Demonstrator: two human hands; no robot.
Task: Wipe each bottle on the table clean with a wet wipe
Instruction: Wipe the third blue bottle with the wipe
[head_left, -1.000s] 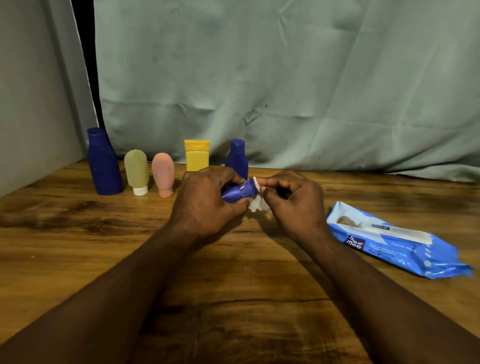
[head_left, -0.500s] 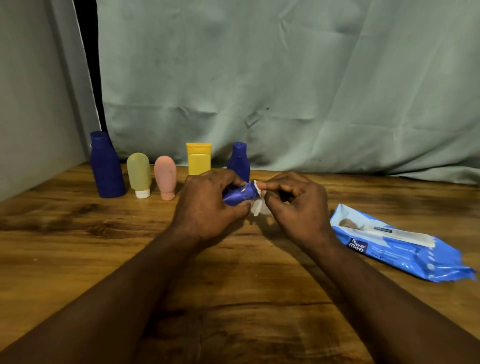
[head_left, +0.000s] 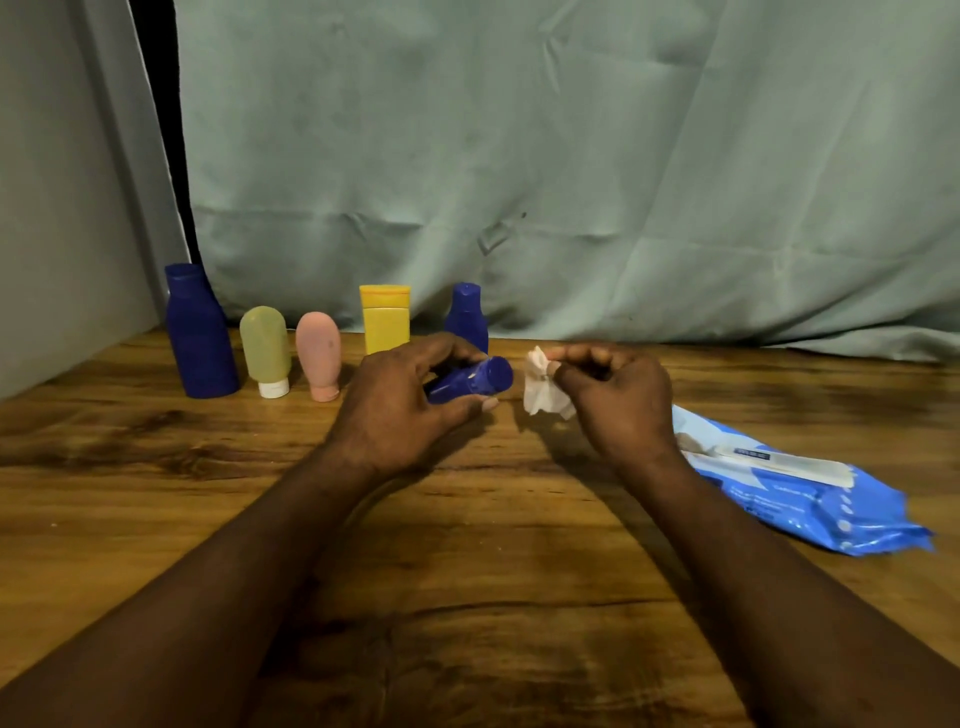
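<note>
My left hand (head_left: 402, 405) grips a small blue bottle (head_left: 470, 381) lying sideways above the table, its round end pointing right. A crumpled white wet wipe (head_left: 540, 391) is pinched in my right hand (head_left: 613, 400), a short gap away from the bottle. Along the back stand a large blue bottle (head_left: 198, 332), a green tube (head_left: 265, 349), a pink tube (head_left: 319, 354), a yellow bottle (head_left: 385, 318) and another blue bottle (head_left: 466, 314), partly hidden behind my left hand.
A blue pack of wet wipes (head_left: 810, 488) lies on the wooden table (head_left: 467, 545) to the right of my right forearm. A pale green curtain (head_left: 571, 171) hangs close behind the row of bottles.
My right hand has pulled the wipe off the small blue bottle to the right, so a gap now separates them. The left hand still holds the bottle.
</note>
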